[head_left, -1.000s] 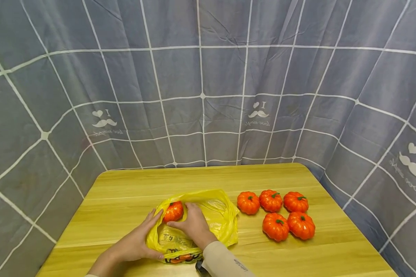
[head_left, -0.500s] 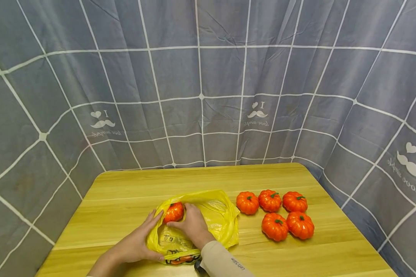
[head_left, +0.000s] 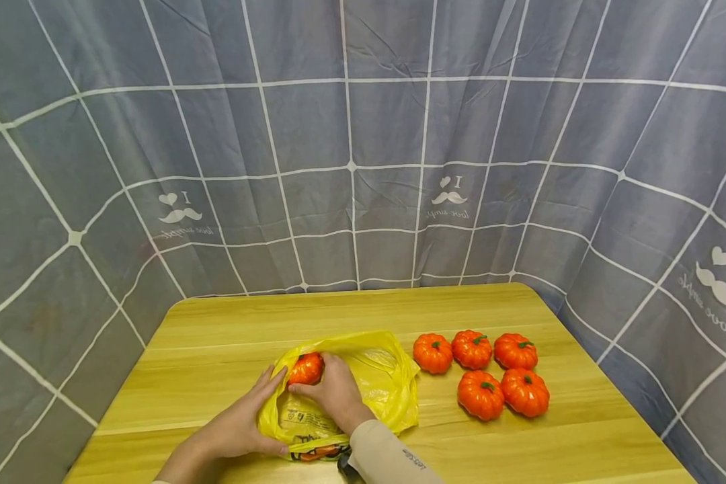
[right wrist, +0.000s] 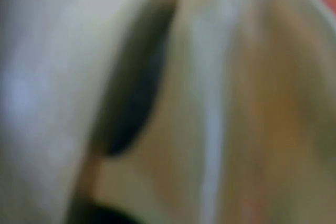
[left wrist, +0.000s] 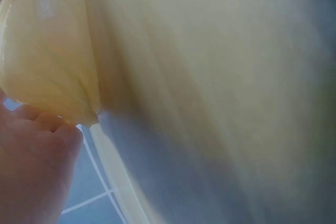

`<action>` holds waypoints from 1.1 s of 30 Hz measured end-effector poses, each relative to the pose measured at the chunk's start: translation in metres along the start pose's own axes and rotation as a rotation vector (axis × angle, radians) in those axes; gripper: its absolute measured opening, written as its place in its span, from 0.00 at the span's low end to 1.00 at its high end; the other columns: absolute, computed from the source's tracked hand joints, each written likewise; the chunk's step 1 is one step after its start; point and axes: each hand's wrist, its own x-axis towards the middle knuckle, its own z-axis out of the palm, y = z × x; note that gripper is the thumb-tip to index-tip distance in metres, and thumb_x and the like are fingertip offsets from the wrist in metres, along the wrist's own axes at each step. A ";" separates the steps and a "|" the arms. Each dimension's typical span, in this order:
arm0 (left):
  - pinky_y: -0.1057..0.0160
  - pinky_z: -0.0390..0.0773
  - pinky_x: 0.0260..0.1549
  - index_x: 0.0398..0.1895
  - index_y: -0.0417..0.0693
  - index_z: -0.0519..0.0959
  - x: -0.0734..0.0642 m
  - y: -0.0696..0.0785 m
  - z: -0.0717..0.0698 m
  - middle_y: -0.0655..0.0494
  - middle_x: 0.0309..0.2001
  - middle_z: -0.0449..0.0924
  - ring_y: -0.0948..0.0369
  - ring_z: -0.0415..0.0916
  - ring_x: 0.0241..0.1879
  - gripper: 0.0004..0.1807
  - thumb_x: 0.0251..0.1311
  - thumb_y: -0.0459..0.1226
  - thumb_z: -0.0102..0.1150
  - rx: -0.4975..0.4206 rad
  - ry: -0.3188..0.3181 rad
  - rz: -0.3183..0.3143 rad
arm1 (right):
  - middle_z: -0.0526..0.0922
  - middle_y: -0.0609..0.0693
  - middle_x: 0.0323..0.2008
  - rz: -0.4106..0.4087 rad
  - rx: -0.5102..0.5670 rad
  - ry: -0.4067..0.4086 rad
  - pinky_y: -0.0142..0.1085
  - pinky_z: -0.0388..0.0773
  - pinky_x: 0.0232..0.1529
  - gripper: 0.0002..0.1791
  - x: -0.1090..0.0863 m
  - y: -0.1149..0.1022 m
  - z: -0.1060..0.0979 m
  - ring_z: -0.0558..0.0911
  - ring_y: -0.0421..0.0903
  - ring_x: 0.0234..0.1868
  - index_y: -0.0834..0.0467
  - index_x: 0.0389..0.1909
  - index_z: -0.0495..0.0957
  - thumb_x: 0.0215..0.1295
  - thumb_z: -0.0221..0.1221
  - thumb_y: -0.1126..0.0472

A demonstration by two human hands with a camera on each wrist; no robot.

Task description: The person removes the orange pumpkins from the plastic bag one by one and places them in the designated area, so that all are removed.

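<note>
A thin yellow plastic bag [head_left: 390,383] lies on the table with its mouth spread wide. Inside, at its left end, sits a small orange pumpkin [head_left: 306,369] with a shiny ribbed skin. My right hand [head_left: 339,393] reaches into the mouth and grips this pumpkin between thumb and fingers. Along the bag's left outer side rests my left hand [head_left: 238,420], fingers extended and thumb spread to the front rim. In the left wrist view, yellow plastic [left wrist: 47,40] bulges over the fingers [left wrist: 39,129]. The right wrist view is blurred, mostly pale plastic.
Several more orange pumpkins [head_left: 480,395] with green stems stand in two rows right of the bag. They rest on a light wooden table [head_left: 218,319]. A grey checked curtain [head_left: 387,202] surrounds the table at the back and sides.
The pumpkin in the bag has shifted very slightly to the right with my right hand. My left hand has barely moved, and the pumpkins on the right stay put.
</note>
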 end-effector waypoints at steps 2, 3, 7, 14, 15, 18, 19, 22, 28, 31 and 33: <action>0.28 0.53 0.63 0.82 0.45 0.45 0.000 0.000 -0.001 0.28 0.77 0.31 0.30 0.38 0.73 0.71 0.40 0.58 0.80 0.002 0.001 -0.005 | 0.83 0.54 0.49 -0.009 0.010 0.007 0.43 0.80 0.52 0.42 0.000 -0.001 0.000 0.82 0.50 0.50 0.64 0.58 0.77 0.48 0.77 0.41; 0.27 0.53 0.63 0.82 0.45 0.46 0.000 0.001 -0.001 0.28 0.77 0.31 0.30 0.38 0.73 0.71 0.40 0.58 0.80 0.003 0.003 -0.008 | 0.83 0.53 0.49 -0.011 0.021 0.008 0.42 0.80 0.52 0.41 0.000 -0.001 0.000 0.82 0.49 0.50 0.64 0.57 0.78 0.48 0.77 0.42; 0.28 0.52 0.63 0.82 0.46 0.46 0.001 0.002 -0.001 0.28 0.77 0.32 0.31 0.38 0.74 0.71 0.39 0.58 0.81 0.005 0.010 -0.020 | 0.84 0.51 0.46 -0.011 0.071 0.011 0.39 0.82 0.48 0.37 0.000 -0.002 -0.001 0.83 0.46 0.46 0.63 0.55 0.79 0.49 0.78 0.45; 0.27 0.51 0.63 0.82 0.46 0.46 0.001 0.004 -0.001 0.29 0.78 0.32 0.31 0.37 0.74 0.71 0.39 0.57 0.81 -0.002 0.010 -0.036 | 0.84 0.50 0.47 0.036 0.131 -0.014 0.39 0.82 0.47 0.38 -0.002 0.001 -0.004 0.84 0.45 0.46 0.63 0.56 0.79 0.48 0.79 0.46; 0.27 0.51 0.63 0.82 0.47 0.46 0.001 0.004 -0.001 0.29 0.78 0.32 0.31 0.37 0.74 0.71 0.39 0.57 0.81 -0.005 0.009 -0.039 | 0.84 0.51 0.47 0.044 0.144 -0.022 0.40 0.82 0.48 0.39 -0.003 0.002 -0.005 0.84 0.46 0.47 0.63 0.57 0.78 0.48 0.79 0.46; 0.27 0.50 0.63 0.82 0.46 0.47 0.001 0.005 0.000 0.29 0.78 0.32 0.31 0.36 0.74 0.71 0.39 0.57 0.81 -0.006 0.008 -0.045 | 0.84 0.52 0.49 0.066 0.172 -0.037 0.42 0.82 0.49 0.41 -0.006 0.005 -0.008 0.84 0.47 0.48 0.64 0.59 0.78 0.47 0.79 0.46; 0.27 0.51 0.63 0.82 0.46 0.47 0.001 0.005 0.000 0.29 0.77 0.32 0.30 0.36 0.74 0.70 0.39 0.57 0.81 -0.004 0.011 -0.041 | 0.84 0.52 0.50 0.068 0.179 -0.039 0.42 0.82 0.49 0.41 -0.006 0.006 -0.009 0.83 0.48 0.49 0.64 0.59 0.77 0.47 0.79 0.47; 0.27 0.50 0.63 0.82 0.46 0.47 0.001 0.004 0.000 0.29 0.78 0.33 0.31 0.35 0.74 0.71 0.38 0.57 0.81 0.007 0.017 -0.039 | 0.84 0.52 0.50 0.074 0.178 -0.036 0.43 0.82 0.49 0.42 -0.009 0.007 -0.014 0.83 0.48 0.50 0.64 0.59 0.78 0.45 0.80 0.46; 0.27 0.47 0.64 0.81 0.44 0.46 0.002 0.004 0.000 0.29 0.77 0.32 0.32 0.34 0.74 0.72 0.38 0.56 0.82 0.004 0.022 -0.040 | 0.84 0.51 0.47 0.067 0.181 -0.030 0.42 0.81 0.48 0.43 -0.014 0.008 -0.026 0.83 0.47 0.47 0.65 0.58 0.79 0.43 0.81 0.48; 0.27 0.46 0.63 0.81 0.43 0.46 0.002 0.005 -0.001 0.28 0.77 0.31 0.31 0.33 0.74 0.71 0.39 0.55 0.82 -0.004 0.018 -0.041 | 0.84 0.50 0.46 0.075 0.200 -0.024 0.42 0.81 0.47 0.43 -0.017 0.010 -0.033 0.83 0.46 0.46 0.65 0.57 0.79 0.42 0.81 0.49; 0.26 0.46 0.63 0.81 0.43 0.45 0.001 0.005 -0.001 0.28 0.77 0.31 0.31 0.33 0.74 0.71 0.39 0.55 0.82 -0.007 0.013 -0.051 | 0.84 0.50 0.45 0.080 0.215 -0.015 0.42 0.81 0.46 0.42 -0.019 0.011 -0.038 0.82 0.45 0.45 0.65 0.57 0.79 0.41 0.82 0.49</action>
